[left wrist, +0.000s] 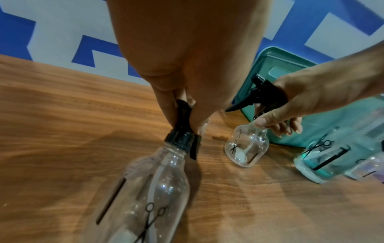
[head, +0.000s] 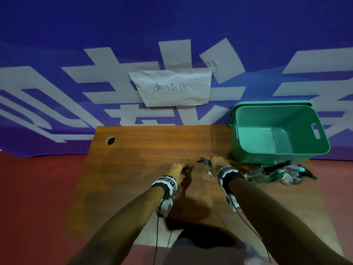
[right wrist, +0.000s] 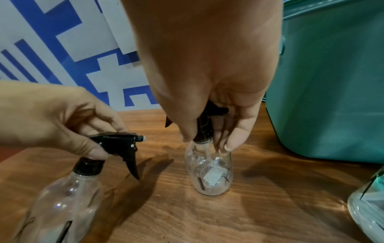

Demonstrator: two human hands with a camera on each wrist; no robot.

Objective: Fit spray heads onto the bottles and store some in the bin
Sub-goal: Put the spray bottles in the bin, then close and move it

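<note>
Two clear bottles stand on the wooden table (head: 133,150), each with a black spray head on its neck, so the fitting step looks to be near its end for this pair. The left hand (right wrist: 62,118) curls its fingers and thumb round the left spray head (right wrist: 118,144), at the lower left of the right wrist view, on top of the left bottle (left wrist: 149,189). The right hand (left wrist: 315,102) comes down from above and grasps the right spray head (left wrist: 268,95) and its collar, on the right bottle (right wrist: 209,172) in the middle of that view. I judge that the next move calls for a last turn of each collar until it is tight, while the bottle stays upright, and then a lift to the green bin (head: 277,150) at the upper right of the head view, which has nothing in it. Whether the collars are fully screwed I cannot tell, because the fingers cover the threads. The other bottles (head: 273,172) lie in a heap in front of the bin, and they are too blurred to count. In the head view both held bottles are almost hidden behind the wrists.
</note>
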